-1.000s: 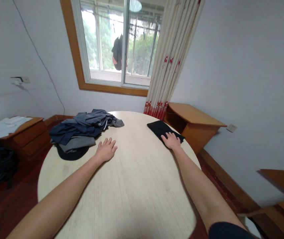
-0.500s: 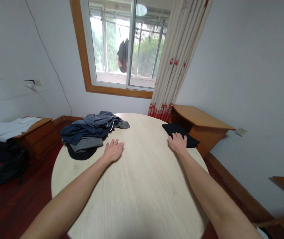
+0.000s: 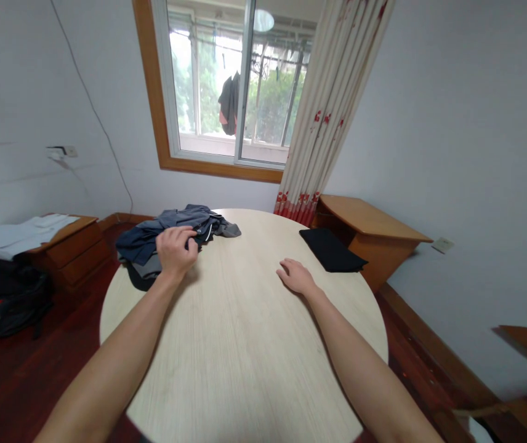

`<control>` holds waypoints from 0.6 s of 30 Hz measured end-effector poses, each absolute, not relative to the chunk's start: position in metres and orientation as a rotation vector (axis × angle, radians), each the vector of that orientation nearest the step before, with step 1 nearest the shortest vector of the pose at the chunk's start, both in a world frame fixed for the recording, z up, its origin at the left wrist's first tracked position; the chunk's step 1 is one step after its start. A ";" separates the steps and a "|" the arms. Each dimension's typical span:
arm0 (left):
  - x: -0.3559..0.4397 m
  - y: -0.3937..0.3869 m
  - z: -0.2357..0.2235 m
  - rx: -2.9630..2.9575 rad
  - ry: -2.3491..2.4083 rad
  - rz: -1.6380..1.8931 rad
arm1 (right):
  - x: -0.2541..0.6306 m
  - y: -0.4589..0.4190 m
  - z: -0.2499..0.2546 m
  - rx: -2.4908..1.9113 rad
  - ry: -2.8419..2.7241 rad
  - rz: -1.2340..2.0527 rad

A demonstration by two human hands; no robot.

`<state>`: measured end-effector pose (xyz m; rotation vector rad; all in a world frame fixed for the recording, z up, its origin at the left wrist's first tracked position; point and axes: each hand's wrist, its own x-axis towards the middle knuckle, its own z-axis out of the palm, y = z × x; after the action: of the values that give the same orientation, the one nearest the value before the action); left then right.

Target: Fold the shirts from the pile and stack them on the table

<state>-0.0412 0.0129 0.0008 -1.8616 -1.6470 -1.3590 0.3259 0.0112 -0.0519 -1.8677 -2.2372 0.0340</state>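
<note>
A rumpled heap of dark blue and grey clothes (image 3: 136, 243) lies on the left side of the round pale wood table (image 3: 254, 344). My left hand (image 3: 177, 251) is over the front right of this heap, fingers apart and a little bent; whether they touch the cloth I cannot tell. Near the middle of the table is my right hand (image 3: 297, 276), low over the surface, with its fingers apart and nothing in them. To the right of that hand, by the table's far right edge, a flat folded black garment (image 3: 332, 251) lies apart from it.
A brown wooden desk (image 3: 374, 218) stands behind the table's right edge. On the left are a low wooden cabinet (image 3: 76, 249) with papers (image 3: 23, 234) on it and a black bag (image 3: 9, 301) on the floor. A curtain (image 3: 323, 123) hangs by the window.
My right hand has left the folded black garment and moved left toward the table's middle. My left hand has moved left and up, from bare table to over the clothes heap.
</note>
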 end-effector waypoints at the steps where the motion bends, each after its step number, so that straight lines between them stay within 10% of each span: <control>1: -0.049 0.015 0.002 -1.769 -1.730 -1.309 | 0.329 0.011 -0.053 -1.858 -2.242 0.049; 18: 0.000 0.003 -0.005 -2.360 -1.411 -1.217 | 0.328 0.014 -0.058 -1.568 -2.003 0.364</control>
<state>-0.0001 0.0027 -0.0047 -2.3601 -1.4110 -1.2173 0.3283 0.0141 -0.0578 -1.5681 -2.0032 0.3639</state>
